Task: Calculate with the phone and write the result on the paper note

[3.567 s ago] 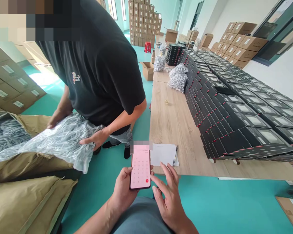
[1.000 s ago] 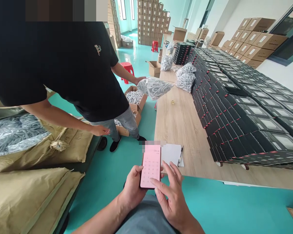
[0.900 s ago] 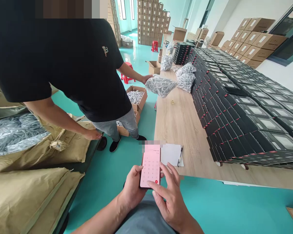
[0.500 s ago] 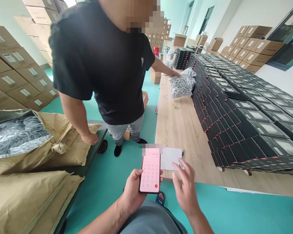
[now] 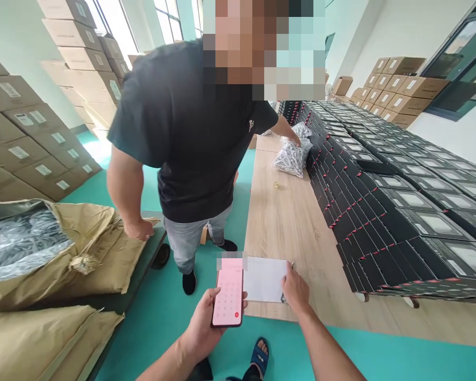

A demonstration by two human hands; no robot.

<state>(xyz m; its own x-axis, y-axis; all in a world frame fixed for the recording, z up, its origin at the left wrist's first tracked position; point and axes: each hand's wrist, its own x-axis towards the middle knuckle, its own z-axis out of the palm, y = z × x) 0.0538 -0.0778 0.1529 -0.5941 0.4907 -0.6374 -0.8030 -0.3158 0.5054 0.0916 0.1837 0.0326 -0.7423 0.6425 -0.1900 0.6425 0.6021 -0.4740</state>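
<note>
A smartphone [image 5: 228,296] with a pink calculator screen lies in my left hand [image 5: 202,323], the thumb at its left edge and fingertips round its right side. My right hand [image 5: 296,290] is down at the right edge of a white sheet of paper [image 5: 264,279] on the wooden table. Its fingers are drawn together on a pen [image 5: 283,299] along that edge; the hand covers most of the pen.
A person in a black T-shirt [image 5: 198,143] stands ahead, one hand on clear bags of grey cables [image 5: 291,157]. Stacked black boxes [image 5: 381,227] line the table [image 5: 285,217]. Sacks [image 5: 51,338] lie on a cart at left; cartons [image 5: 19,143] stand behind.
My right hand has come down from above the table onto the pen at the paper's edge. The phone stays in my left hand. The view has shifted, and the person leans nearer.
</note>
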